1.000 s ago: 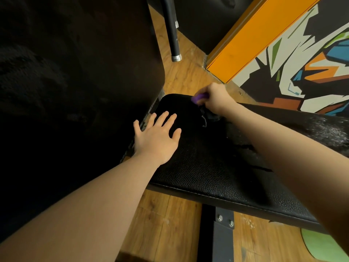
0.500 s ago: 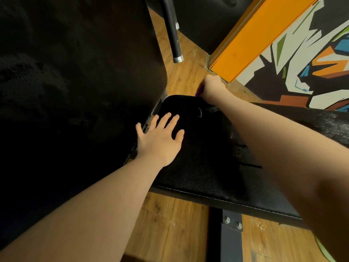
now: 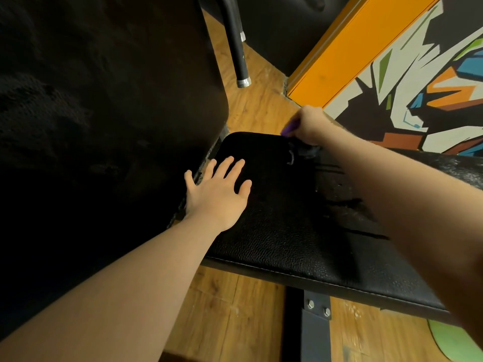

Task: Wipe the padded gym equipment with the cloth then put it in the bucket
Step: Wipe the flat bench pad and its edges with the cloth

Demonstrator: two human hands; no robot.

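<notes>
— Since a second ago, what moved?

— Mostly the right hand (image 3: 309, 125). It slid from the middle of the pad's far end out to the far right corner, right at the edge near the wall. The left hand (image 3: 218, 193) has barely shifted; it stays flat on the pad.

— Where's the cloth?

— A purple cloth (image 3: 290, 128) sticks out of the right fist on the thumb side, touching the far edge of the black padded seat (image 3: 282, 231). Only a small bit shows; the rest is hidden by the hand. The fingers are curled tight round it.

— And the left?

— Palm down, fingers straight and spread, pressing on the seat's near-left part, close to the gap beside the upright black back pad (image 3: 104, 113).

— What does the seat look like?

— Grained black leather with a stitched front edge. Dark streaks and a dull sheen lie on the right side under the right forearm; whether that's wet, I can't tell.

— Around it?

— A dark metal frame post (image 3: 305, 330) with two bolts sits under the front edge. Wooden floor (image 3: 230, 309) runs beneath. A black tube with a metal end cap (image 3: 239, 56) hangs beyond the back pad. On the right, an orange panel (image 3: 347, 50) meets a painted wall mural (image 3: 423, 100). Something green (image 3: 454, 340) lies on the floor at the lower right.
</notes>
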